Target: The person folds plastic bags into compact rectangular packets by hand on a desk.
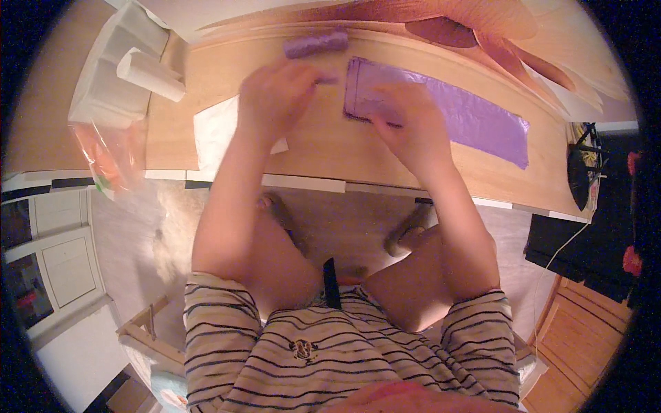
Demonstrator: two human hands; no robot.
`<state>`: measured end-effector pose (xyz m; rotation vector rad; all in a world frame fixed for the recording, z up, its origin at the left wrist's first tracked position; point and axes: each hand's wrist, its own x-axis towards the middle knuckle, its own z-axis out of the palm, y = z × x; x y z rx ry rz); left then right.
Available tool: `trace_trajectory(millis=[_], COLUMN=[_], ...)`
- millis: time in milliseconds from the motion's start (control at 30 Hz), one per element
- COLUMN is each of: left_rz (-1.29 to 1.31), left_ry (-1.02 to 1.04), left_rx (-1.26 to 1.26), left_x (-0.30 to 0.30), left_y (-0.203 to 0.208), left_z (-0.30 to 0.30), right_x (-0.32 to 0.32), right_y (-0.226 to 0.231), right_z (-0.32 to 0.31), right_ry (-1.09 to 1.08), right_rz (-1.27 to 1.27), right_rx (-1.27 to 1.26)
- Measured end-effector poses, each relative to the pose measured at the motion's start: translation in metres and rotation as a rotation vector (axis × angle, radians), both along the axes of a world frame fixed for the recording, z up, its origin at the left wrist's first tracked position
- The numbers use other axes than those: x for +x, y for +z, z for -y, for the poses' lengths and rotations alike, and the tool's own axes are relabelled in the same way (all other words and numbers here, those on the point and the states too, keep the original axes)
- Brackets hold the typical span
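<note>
A flat purple plastic sheet, folded long and narrow like a bag, lies on the wooden desk, its left end edged with dark lines. Over that left end is my right hand, thumb and fingers curved above the plastic; blur hides whether they pinch it. My left hand, also blurred, is closed with a small purple strip at its fingertips. Behind it lies a purple roll of similar plastic. White paper sits partly under my left forearm.
At the desk's left stand a white paper roll and a pale box-like holder. A clear bag with orange contents hangs over the front edge. A dark round holder stands at the right end, with a cable below.
</note>
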<state>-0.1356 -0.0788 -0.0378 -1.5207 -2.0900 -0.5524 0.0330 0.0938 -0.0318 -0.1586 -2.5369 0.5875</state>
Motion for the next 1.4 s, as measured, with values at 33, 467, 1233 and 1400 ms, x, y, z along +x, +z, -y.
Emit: trace_trajectory(millis=[33, 467, 1233, 1400], left_rz=[-0.001, 0.052, -0.003, 0.091], left_ry=[0.001, 0.159, 0.16, 0.142], left_rx=[-0.002, -0.259, -0.419, -0.512], left_x=[-0.007, -0.026, -0.007, -0.005], left_y=[-0.003, -0.021, -0.022, -0.018], left_z=[0.003, 0.017, 0.025, 0.023], right_x=[0.003, 0.043, 0.081, 0.08], right_y=[0.0, 0.012, -0.024, -0.024], right_z=[-0.003, -0.034, -0.064, -0.067], right_ry=[-0.03, -0.157, -0.045, -0.051], right_rz=[0.035, 0.141, 0.21, 0.166], right_rx=[0.006, 0.007, 0.252, 0.277])
